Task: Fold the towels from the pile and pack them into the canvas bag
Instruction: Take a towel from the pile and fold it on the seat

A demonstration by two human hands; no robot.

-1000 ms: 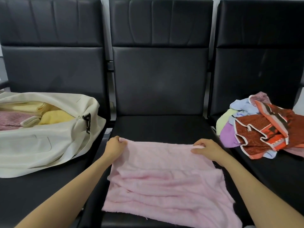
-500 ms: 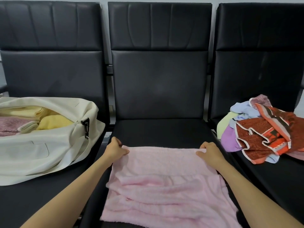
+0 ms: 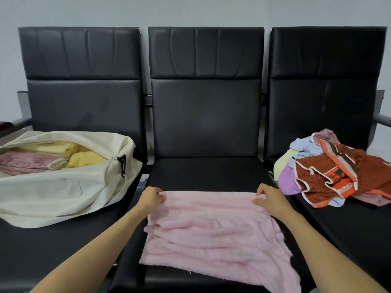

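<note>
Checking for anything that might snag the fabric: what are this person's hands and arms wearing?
Nothing shows. The left hand and right hand are bare, with no gloves, rings or watch visible. The left forearm and right forearm are bare too; no sleeve reaches into view.

Pink towel (image 3: 211, 225) — flat between bag (image 3: 53, 187) and pile (image 3: 330, 172)

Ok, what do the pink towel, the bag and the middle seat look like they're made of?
Pink towel: looks like terry cloth, matte and fuzzy, with soft ripples and loose threads at its edge.
Canvas bag: cream woven fabric, matte, slumped in broad folds; probably cotton canvas.
Middle seat: black leather or vinyl, can't tell which; smooth with a dull sheen.
</note>
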